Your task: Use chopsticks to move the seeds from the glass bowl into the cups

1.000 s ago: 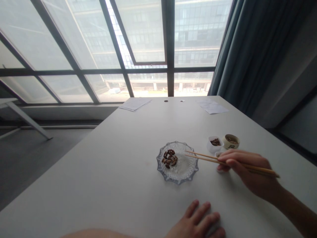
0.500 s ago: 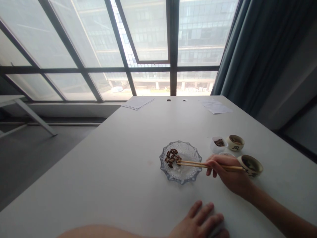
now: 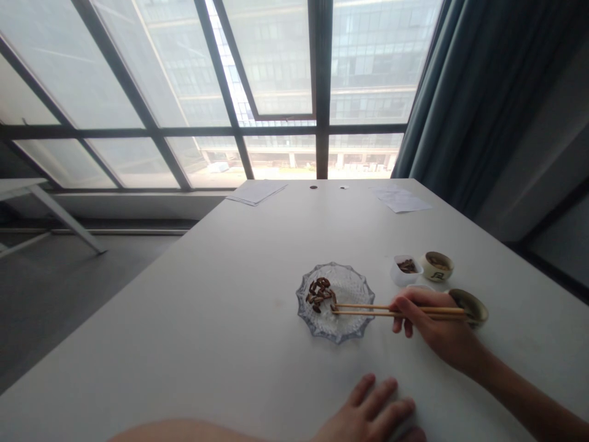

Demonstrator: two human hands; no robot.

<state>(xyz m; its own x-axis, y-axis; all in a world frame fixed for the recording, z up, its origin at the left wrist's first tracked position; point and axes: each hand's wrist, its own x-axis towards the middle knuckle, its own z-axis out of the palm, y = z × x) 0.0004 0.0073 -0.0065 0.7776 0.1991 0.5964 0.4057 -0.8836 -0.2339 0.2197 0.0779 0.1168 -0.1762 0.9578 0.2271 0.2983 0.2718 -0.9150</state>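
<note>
Left of my right grip (image 3: pixel 435 334), which clasps wooden chopsticks (image 3: pixel 361 306) running sideways over the rim of the glass dish (image 3: pixel 353 286), the brown seed-like pieces (image 3: pixel 317 299) lie clustered near the tips, while my left grip (image 3: pixel 368 418) rests spread on the counter (image 3: pixel 207 319), nearer me.

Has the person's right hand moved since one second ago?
Yes: judged against the glass dish, the right hand has shifted to the left, closer to the dish.
</note>
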